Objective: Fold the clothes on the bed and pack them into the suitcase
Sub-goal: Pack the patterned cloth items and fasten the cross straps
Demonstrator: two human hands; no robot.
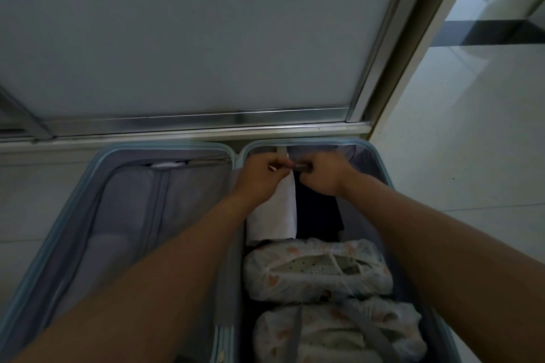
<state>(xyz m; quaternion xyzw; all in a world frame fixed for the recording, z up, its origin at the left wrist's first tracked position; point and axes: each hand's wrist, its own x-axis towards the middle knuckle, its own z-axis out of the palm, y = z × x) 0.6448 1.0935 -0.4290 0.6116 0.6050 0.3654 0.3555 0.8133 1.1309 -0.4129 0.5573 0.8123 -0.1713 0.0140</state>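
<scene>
1. Suitcase (165, 145) lies open flat on the floor. The lined half at 9 o'clock shows nothing loose. The half at 3 o'clock holds the clothes.
2. In that loaded half, a white folded garment (277, 215) and a dark folded garment (318, 212) sit side by side towards 12 o'clock. Two patterned bundles (318, 268) are stacked towards 6 o'clock.
3. Both hands meet at the 12 o'clock wall of the loaded half. The left hand (259, 175) has curled fingers pinching the grey strap (281, 152) that hangs from that wall. The right hand (321, 174) is closed round a dark buckle (301, 167), and the two hands almost touch.
4. My read is that packing is nearly done and this is the securing step, either clipping or tightening the strap over the clothes.
5. To do it well, line the two ends up squarely before pushing them together, and keep the strap flat with no twist.
6. Take up slack evenly, pulling towards 6 o'clock. A sideways pull could drag the white garment, which lies right under the left hand.
7. Watch the folds, because too much tension would crease or bunch the two folded pieces.
8. I cannot tell whether the buckle is latched, as the fingers hide the joint.
</scene>
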